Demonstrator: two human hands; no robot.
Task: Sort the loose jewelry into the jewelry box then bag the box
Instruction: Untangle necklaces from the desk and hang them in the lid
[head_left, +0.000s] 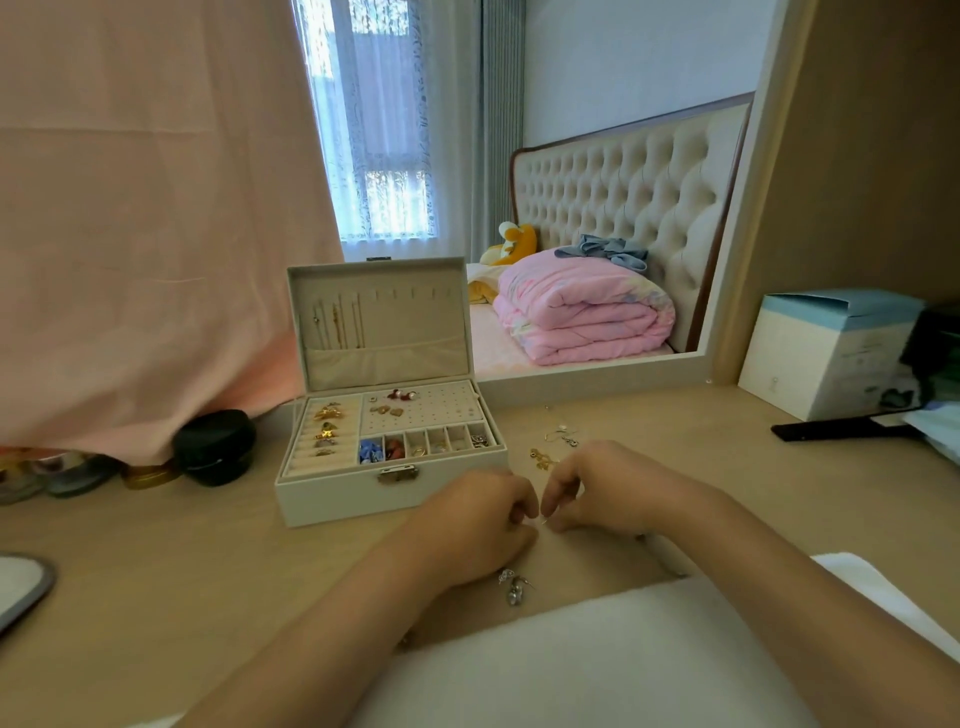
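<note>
A white jewelry box (332, 501) stands open on the desk, with necklaces hung in its lid and rings and earrings in its compartments. Just in front of it and to the right, my left hand (480, 525) and my right hand (602, 488) meet, fingers curled. Together they pinch a small thin silver earring (543, 521) between the fingertips. Loose gold jewelry (540, 460) and silver earrings (563, 435) lie on the desk behind my right hand. Another silver earring (514, 587) lies below my left wrist.
A black round case (215, 447) and small tins sit left of the box under a pink cloth. At the right stand a white-blue carton (826, 353) and a black hand mirror handle (836, 429). A white bag (597, 660) lies at the desk's front edge.
</note>
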